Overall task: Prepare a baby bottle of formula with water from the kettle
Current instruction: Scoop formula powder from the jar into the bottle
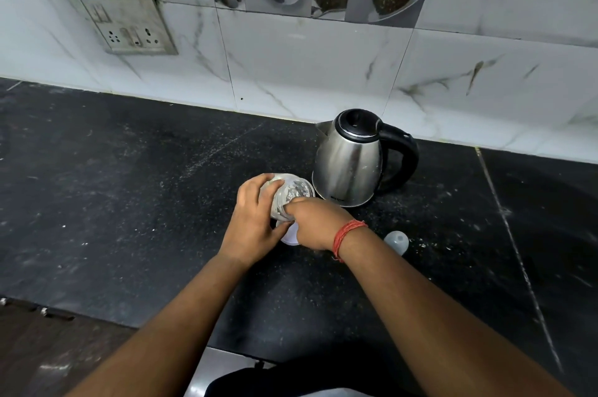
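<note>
A clear baby bottle (293,192) with white powder clinging inside is held tilted above the black counter (129,202), its base pointing toward the kettle. My left hand (255,222) wraps around the bottle's body. My right hand (315,225), with a red thread band at the wrist, has its fingers closed at the bottle's near end, where a white round ring (289,238) shows under both hands. The steel kettle (349,167) with a black lid and handle stands just behind and to the right, lid down. A clear dome cap (396,242) lies on the counter to the right.
A tiled wall runs along the back of the counter, with a switch and socket plate (124,21) at the upper left. The counter's front edge is near my body, with dark floor at the lower left. White powder specks are scattered around the kettle.
</note>
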A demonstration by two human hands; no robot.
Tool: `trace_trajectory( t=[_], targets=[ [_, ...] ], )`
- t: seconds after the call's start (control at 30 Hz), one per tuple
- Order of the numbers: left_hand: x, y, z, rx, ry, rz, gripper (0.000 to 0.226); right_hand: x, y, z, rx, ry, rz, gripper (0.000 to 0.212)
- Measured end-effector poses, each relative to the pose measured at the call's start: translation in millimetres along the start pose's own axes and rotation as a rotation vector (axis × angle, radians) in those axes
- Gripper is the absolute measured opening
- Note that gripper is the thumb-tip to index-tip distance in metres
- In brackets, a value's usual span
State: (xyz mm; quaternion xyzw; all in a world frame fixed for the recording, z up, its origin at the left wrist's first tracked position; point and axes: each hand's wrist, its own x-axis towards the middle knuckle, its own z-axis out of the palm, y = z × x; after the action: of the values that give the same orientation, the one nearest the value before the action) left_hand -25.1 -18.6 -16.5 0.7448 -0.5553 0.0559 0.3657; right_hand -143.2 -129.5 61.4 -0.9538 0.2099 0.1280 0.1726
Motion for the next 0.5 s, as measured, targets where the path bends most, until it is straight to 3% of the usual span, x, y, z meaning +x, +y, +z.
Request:
trace_trajectory(
  t=[0.2,0.5],
  targets=[
    [-2.9,2.0,1.3,-0.056,0.031,-0.101,0.084,-8.3,4.7,-9.1,0.058,0.148,-0.015,0.051],
    [2.3,0.4,-7.4,-0.052,0.105,-0.106,0.087,-14.8,5.6,-22.6,0.042,0.333,-0.083,0.038]
  ],
)
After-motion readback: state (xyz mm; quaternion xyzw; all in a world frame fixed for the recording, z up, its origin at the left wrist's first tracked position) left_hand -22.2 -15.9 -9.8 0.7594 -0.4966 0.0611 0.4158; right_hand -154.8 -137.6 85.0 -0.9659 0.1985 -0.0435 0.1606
